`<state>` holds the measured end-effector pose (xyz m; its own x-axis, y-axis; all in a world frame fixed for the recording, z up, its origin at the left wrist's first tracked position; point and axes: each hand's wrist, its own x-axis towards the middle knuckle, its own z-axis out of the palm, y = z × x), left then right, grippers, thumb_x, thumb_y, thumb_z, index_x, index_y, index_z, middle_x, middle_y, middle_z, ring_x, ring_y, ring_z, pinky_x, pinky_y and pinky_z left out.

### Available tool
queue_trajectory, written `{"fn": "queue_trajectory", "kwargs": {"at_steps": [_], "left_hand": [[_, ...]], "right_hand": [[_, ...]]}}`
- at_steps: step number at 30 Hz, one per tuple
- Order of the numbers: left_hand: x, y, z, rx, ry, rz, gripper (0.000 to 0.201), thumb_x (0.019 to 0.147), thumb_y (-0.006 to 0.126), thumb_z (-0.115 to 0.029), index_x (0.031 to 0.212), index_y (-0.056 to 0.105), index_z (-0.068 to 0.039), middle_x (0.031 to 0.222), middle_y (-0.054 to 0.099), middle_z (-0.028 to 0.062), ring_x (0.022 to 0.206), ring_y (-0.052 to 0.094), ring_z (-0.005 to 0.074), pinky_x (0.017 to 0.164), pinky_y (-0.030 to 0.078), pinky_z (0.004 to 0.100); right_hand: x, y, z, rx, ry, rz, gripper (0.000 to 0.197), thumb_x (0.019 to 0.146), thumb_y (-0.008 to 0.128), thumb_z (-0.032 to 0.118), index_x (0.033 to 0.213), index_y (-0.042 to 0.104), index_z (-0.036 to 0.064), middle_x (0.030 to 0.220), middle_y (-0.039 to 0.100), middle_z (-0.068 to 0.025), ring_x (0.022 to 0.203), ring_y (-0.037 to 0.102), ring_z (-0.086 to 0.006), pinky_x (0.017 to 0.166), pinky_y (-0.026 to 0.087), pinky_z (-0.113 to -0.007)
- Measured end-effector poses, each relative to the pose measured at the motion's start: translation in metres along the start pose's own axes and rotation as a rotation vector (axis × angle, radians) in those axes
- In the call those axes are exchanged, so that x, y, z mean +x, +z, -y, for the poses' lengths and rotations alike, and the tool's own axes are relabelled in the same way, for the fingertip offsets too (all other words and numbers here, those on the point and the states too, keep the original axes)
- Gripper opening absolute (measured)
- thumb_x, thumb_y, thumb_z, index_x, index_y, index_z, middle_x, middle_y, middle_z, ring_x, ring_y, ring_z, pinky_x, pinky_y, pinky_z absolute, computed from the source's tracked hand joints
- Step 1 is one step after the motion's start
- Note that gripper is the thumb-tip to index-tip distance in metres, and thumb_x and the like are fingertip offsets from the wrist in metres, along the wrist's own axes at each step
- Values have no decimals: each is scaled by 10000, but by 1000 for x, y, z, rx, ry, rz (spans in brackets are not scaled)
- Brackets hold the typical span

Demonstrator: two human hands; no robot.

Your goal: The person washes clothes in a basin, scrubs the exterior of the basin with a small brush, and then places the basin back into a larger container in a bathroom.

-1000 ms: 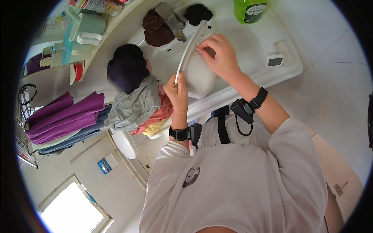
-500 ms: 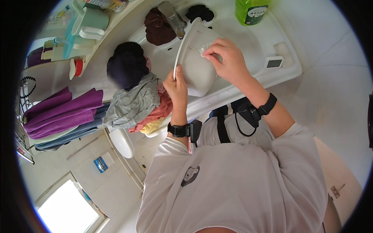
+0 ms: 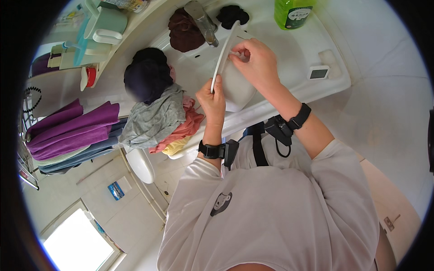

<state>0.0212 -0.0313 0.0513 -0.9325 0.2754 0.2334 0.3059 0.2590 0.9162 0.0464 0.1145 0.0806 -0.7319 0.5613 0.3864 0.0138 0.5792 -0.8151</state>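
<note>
Step in hand looks like rubbing or picking at the side of the white basin (image 3: pixel 239 90), just under its rim; the basin is tipped on its side over the white sink (image 3: pixel 325 86), right of the tap (image 3: pixel 203 25), rim nearly edge-on to the camera; left hand (image 3: pixel 211 99) has the rim clamped, thumb on one side, fingers curled round the other; right hand (image 3: pixel 257 61) has fingers closed in a thumb pinch on a small whitish scrap (image 3: pixel 233 53) at the wall near the rim; cannot tell what it is, or whether it is loose or part of the basin; next move, my read, calls for a steady left hold so the basin doesn't swing, and a light pinch with the right wrist free to follow the curve; main risk is the wall slipping away under pressure
</note>
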Motion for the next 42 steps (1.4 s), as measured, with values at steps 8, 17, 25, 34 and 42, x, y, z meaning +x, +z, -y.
{"fn": "queue_trajectory", "kwargs": {"at_steps": [8,17,25,34,42], "left_hand": [[2,-2,4,108,3,-99,460,900,529,-290,574,364,-12,524,274,-33,525,251,65,435,202,267],[-4,1,2,85,21,-52,432,892,539,-252,566,380,-18,532,296,-56,526,259,60,439,206,263],[-7,-26,18,-38,-8,-72,445,880,538,-275,550,355,-39,526,301,-57,518,260,51,446,192,246],[-12,-30,28,-155,-28,-99,404,861,563,-230,547,387,-46,507,331,-62,462,297,30,402,216,219],[-9,-22,30,-166,-37,-41,394,841,595,-198,549,384,-37,527,302,-77,508,263,32,433,185,230]], "right_hand": [[-1,-11,-7,-47,-13,61,110,653,663,112,705,577,68,693,560,-58,709,544,-247,619,442,-359],[1,-3,0,151,-6,45,128,640,682,89,699,572,62,667,552,-44,614,533,-192,558,431,-314],[3,-16,-28,205,-4,-12,91,667,665,62,688,577,46,674,565,-49,597,551,-170,563,447,-278],[5,7,-11,245,-72,-106,101,658,666,53,694,571,57,679,559,-54,602,559,-189,560,451,-291],[12,-12,-21,22,-26,-44,133,634,658,41,659,529,64,666,538,-54,597,543,-213,545,434,-327]]}}
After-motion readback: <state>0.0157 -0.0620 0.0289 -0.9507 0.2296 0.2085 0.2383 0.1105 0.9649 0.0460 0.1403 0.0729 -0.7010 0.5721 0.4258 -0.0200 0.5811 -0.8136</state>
